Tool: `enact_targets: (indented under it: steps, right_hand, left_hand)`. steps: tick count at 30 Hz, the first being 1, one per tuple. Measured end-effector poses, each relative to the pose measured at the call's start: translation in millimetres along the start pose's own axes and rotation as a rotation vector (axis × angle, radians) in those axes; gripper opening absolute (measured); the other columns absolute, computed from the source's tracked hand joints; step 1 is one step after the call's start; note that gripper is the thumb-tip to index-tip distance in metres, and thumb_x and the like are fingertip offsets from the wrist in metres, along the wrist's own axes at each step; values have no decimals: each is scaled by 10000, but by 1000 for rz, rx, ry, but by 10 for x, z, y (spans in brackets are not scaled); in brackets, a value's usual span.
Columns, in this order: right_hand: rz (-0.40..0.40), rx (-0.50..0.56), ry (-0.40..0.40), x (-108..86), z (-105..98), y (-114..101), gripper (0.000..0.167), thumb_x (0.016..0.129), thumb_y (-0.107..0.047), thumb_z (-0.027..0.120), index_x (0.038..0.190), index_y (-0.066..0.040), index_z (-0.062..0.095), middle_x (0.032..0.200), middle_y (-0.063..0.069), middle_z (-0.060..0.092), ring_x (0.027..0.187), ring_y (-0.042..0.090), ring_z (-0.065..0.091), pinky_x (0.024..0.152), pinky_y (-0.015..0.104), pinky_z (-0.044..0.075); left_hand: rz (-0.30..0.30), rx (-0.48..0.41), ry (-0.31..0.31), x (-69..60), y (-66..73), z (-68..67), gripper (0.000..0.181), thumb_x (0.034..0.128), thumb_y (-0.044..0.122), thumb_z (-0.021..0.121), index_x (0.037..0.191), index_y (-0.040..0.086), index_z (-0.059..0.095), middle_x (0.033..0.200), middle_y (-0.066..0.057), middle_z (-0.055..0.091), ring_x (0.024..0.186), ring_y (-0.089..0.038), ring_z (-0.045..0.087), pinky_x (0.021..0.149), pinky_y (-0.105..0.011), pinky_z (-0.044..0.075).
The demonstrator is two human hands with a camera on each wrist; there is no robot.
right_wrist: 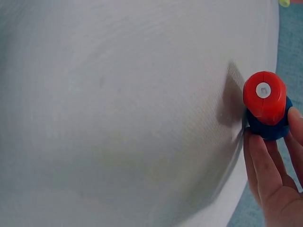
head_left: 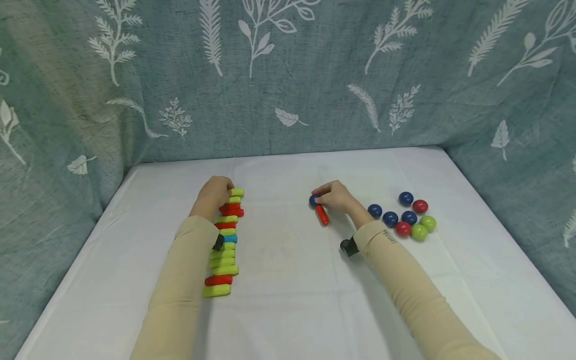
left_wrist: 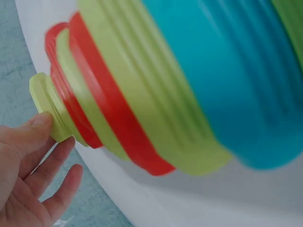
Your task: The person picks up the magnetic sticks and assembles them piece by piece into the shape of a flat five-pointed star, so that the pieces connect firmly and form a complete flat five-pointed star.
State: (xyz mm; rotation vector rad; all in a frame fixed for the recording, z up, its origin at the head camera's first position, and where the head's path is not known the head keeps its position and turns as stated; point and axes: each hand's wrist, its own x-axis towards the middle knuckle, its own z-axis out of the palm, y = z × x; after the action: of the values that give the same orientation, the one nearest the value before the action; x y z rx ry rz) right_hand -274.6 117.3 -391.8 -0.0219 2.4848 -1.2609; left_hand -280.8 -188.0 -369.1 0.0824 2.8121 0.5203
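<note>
A column of green, red and blue sticks lies side by side on the left of the white cloth. At its far end my left hand pinches the last green stick between thumb and fingers. Right of the middle, my right hand grips a dark blue ball with thumb and fingertips. A red stick touches that ball and points back toward me; in the right wrist view its end hides part of the ball.
Beyond my right forearm lies a loose group of blue, red and green balls. The white cloth covers the table, and a leaf-patterned blue-green curtain hangs along its far edge and sides.
</note>
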Motion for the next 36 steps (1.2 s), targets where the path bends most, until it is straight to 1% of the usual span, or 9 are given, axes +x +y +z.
enact_targets:
  steps: [4,7,11,14,18,23,25,30,36]
  right_hand:
    - [7,3,-4,17,-4,9,277,860,-75,607,1134,-48,636,1196,143,556,1021,249,506,893,335,437]
    - [10,1,-9,21,-7,11,283,861,-76,606,1141,-42,630,1194,148,555,1002,245,513,880,326,445]
    - [8,-6,-5,10,-14,6,285,862,-79,606,1142,-35,629,1194,153,556,994,245,515,875,323,445]
    - [8,-4,-2,5,-14,0,284,863,-79,605,1143,-37,629,1195,153,557,998,246,514,882,326,442]
    - [16,2,-3,4,-8,-4,285,867,-76,601,1148,-39,625,1200,154,554,1013,249,510,896,331,437]
    - [28,4,2,6,-3,-9,281,864,-71,603,1142,-45,631,1197,147,557,1017,246,507,899,332,434]
    - [30,2,3,6,-4,-11,280,865,-69,601,1142,-45,632,1197,146,558,1013,244,506,897,333,435]
    - [30,4,7,-1,-5,-17,278,866,-68,598,1140,-45,635,1189,145,566,988,231,511,876,321,442]
    - [14,30,-2,2,-3,-2,286,866,-50,587,1149,-27,627,1182,157,569,952,211,531,812,279,459]
  left_hand:
    - [74,22,53,10,72,25,271,942,21,448,1176,-55,562,1184,-224,543,1048,-316,484,926,-414,412]
    - [125,20,67,22,159,72,243,933,29,483,1137,-42,593,1151,-209,570,1044,-308,503,923,-404,412]
    - [208,33,68,57,313,160,205,915,37,529,1082,-26,630,1108,-186,602,1046,-305,528,911,-391,417]
    - [267,42,61,79,435,232,197,904,36,549,1069,-20,640,1099,-172,612,1060,-301,532,912,-383,415]
    - [327,51,45,105,596,346,195,905,42,550,1067,-20,638,1068,-153,626,1031,-274,549,901,-365,422]
    - [357,45,-7,131,797,487,197,914,68,545,1070,-11,635,1030,-128,633,966,-237,561,867,-338,440]
    - [367,48,-18,137,871,536,197,913,79,549,1066,-7,638,1019,-122,636,951,-230,563,863,-331,441]
    - [380,53,-14,142,1009,643,200,911,99,559,1063,-2,642,1003,-111,643,938,-218,573,860,-328,441]
    - [368,17,-3,135,1088,709,185,911,103,561,1048,15,650,990,-95,646,912,-195,576,844,-320,448]
